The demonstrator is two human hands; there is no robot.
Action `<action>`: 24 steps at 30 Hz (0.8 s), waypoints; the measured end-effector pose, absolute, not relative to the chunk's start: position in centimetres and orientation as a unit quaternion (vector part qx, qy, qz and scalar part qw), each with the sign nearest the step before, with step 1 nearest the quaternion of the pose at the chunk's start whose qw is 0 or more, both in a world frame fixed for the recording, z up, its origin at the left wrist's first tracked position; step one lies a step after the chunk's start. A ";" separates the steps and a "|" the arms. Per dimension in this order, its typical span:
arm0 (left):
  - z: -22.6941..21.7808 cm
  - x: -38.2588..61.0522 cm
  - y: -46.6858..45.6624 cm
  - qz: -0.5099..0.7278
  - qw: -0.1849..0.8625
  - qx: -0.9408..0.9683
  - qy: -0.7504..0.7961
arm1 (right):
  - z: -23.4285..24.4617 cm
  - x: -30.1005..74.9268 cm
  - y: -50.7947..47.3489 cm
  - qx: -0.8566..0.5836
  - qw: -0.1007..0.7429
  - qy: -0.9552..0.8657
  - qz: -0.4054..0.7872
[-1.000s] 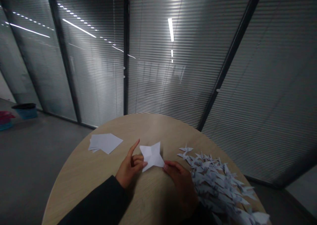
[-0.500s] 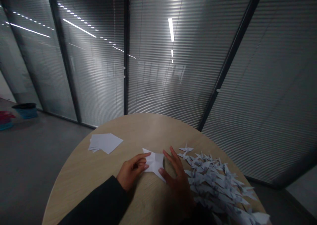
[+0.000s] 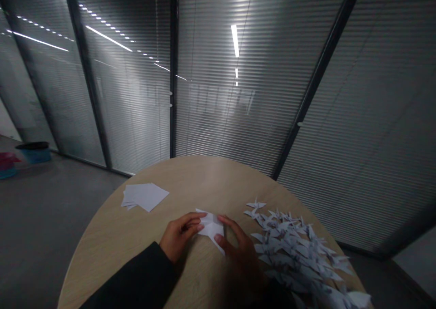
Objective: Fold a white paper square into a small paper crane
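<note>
Two hands (image 3: 177,241) (image 3: 243,252) pinching one creased paper (image 3: 211,226) — one sheet stack (image 3: 147,195), one crane pile (image 3: 299,250).

Blue bin (image 3: 37,155) near glass partition (image 3: 211,127)

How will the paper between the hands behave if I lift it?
The paper is probably light, as it looks thin. Its folds may stiffen it slightly, but its narrow points would likely bend easily.
</note>
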State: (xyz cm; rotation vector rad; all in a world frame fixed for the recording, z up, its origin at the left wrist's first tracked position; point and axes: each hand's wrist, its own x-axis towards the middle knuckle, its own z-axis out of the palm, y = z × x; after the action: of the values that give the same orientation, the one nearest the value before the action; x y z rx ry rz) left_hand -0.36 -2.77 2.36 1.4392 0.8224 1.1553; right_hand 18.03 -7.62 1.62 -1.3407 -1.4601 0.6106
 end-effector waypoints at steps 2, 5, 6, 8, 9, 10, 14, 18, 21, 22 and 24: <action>2.3 -0.4 -2.7 0.484 0.532 0.602 0.347 | 1.9 18.0 -7.8 -0.566 0.503 -0.600 0.258; 2.2 -0.4 -2.8 0.482 0.530 0.603 0.351 | 2.2 17.9 -7.9 -0.573 0.498 -0.596 0.260; 2.2 -0.4 -2.8 0.480 0.528 0.606 0.352 | 2.3 17.9 -7.9 -0.572 0.499 -0.597 0.260; 2.2 -0.4 -2.8 0.476 0.523 0.612 0.354 | 2.4 17.8 -7.9 -0.568 0.504 -0.597 0.260; 2.3 -0.4 -2.9 0.475 0.520 0.615 0.355 | 2.3 17.8 -8.0 -0.565 0.507 -0.597 0.260; 2.4 -0.4 -2.9 0.473 0.517 0.618 0.356 | 2.3 17.8 -7.9 -0.563 0.511 -0.596 0.259; 2.6 -0.4 -3.0 0.469 0.496 0.630 0.372 | 1.8 18.0 -7.8 -0.553 0.524 -0.606 0.232; 2.5 -0.5 -2.8 0.481 0.447 0.663 0.360 | 1.3 18.2 -7.3 -0.530 0.541 -0.630 0.170; 2.2 -0.7 -2.6 0.495 0.384 0.704 0.334 | 1.1 18.3 -7.1 -0.509 0.558 -0.645 0.115; 2.1 -0.8 -2.5 0.497 0.363 0.717 0.328 | 1.0 18.3 -7.1 -0.504 0.562 -0.648 0.098; 1.9 -0.9 -2.4 0.499 0.330 0.733 0.325 | 1.0 18.4 -7.2 -0.503 0.563 -0.651 0.073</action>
State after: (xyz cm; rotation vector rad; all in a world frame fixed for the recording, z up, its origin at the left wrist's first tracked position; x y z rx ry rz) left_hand -0.87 -2.39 1.88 1.9167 0.8493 1.3044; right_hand 18.40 -7.15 1.01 -1.1852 -1.5336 0.1724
